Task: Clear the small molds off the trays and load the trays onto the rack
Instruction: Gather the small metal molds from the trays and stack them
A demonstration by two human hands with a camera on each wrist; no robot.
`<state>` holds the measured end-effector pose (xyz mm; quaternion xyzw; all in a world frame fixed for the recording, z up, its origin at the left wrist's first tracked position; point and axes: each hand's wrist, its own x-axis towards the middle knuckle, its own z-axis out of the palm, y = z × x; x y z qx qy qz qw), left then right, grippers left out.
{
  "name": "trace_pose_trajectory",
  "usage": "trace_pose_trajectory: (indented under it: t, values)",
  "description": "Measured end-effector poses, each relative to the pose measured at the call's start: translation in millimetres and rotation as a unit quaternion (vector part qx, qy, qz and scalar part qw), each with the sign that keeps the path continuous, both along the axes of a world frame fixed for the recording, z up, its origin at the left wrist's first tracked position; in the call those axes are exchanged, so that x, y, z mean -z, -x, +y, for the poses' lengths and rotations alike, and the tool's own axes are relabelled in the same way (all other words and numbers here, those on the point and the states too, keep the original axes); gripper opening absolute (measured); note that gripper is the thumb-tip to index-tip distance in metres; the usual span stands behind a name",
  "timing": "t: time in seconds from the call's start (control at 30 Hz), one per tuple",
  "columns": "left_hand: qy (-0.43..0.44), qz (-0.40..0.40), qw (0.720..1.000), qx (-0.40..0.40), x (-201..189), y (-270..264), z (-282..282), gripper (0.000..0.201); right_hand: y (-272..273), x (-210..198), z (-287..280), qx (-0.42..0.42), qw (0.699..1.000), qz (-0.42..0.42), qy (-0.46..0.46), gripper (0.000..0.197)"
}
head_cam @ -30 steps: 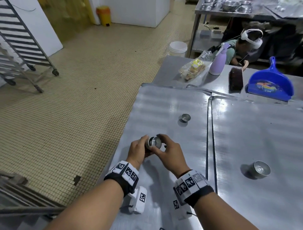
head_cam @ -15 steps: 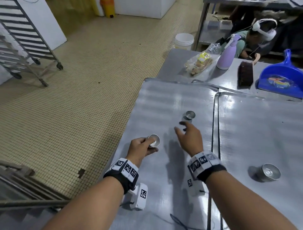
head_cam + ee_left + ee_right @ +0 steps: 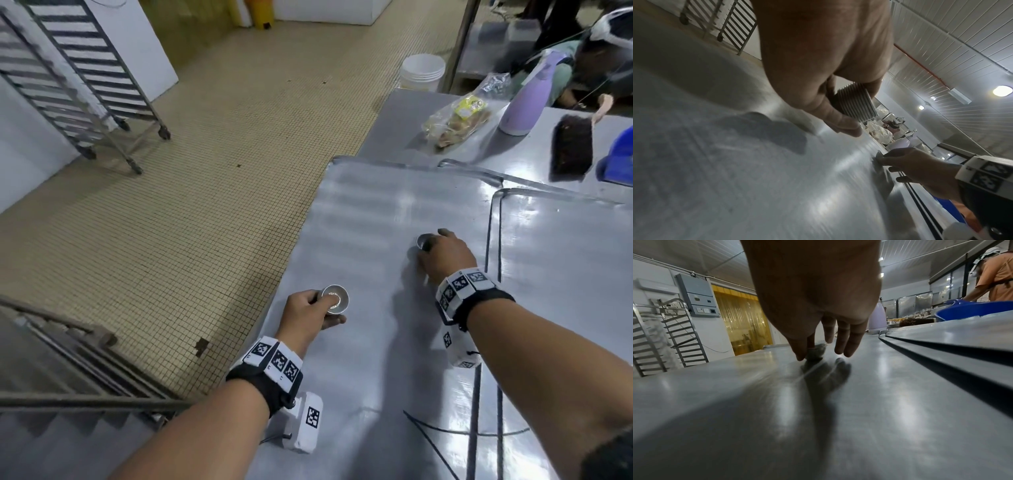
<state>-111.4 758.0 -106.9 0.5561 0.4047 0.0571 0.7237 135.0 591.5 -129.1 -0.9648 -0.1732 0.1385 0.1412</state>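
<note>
The person's left hand (image 3: 308, 310) is nearest, held just above the near tray (image 3: 376, 212), fingers and thumb curled tight round a stack of small fluted molds (image 3: 334, 300); the left wrist view shows the ribbed sides of the nested stack (image 3: 854, 102) pinched between thumb and fingers, clear of the metal. Beyond that grip and off to its right, the right hand (image 3: 445, 255) reaches down onto the same tray, thumb and first fingers closing on a single small mold (image 3: 424, 241) that sits on the tray surface; from the right wrist the mold (image 3: 816, 351) shows between thumb and forefinger, the other fingers hanging straight beside it, so the pinch looks on but not yet lifted. To the right of that hand lies a second tray (image 3: 565, 257), edge to edge with the first. Farther off on the table stand a bag of food (image 3: 455, 120), a lilac bottle (image 3: 524, 102) and a brush (image 3: 572, 147). Well away to the left, across the tiled floor, stands the wheeled rack (image 3: 68, 75).
</note>
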Motion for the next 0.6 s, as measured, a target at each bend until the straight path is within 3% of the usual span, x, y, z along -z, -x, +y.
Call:
trace_pose_trajectory:
  t: [0.27, 0.4, 0.53, 0.6]
  values:
    - [-0.013, 0.006, 1.0, 0.011, 1.1, 3.9, -9.1, 0.02, 50.4, -11.0, -4.3, -0.038, 0.999, -0.005, -0.011, 0.019]
    - [-0.035, 0.013, 0.999, 0.009, 2.7, 4.9, -17.9, 0.025, 95.5, -15.7, -9.5, -0.029, 0.998, 0.033, -0.053, 0.044]
    - [-0.04, 0.01, 0.999, -0.009, 3.2, 2.2, -23.8, 0.025, 134.3, -18.1, -18.4, -0.057, 0.99, 0.073, -0.104, 0.026]
    - [-0.036, 0.0, 0.999, -0.018, 2.9, 0.6, -28.1, 0.024, 150.0, -23.0, -22.3, -0.041, 0.98, 0.077, -0.18, 0.047]
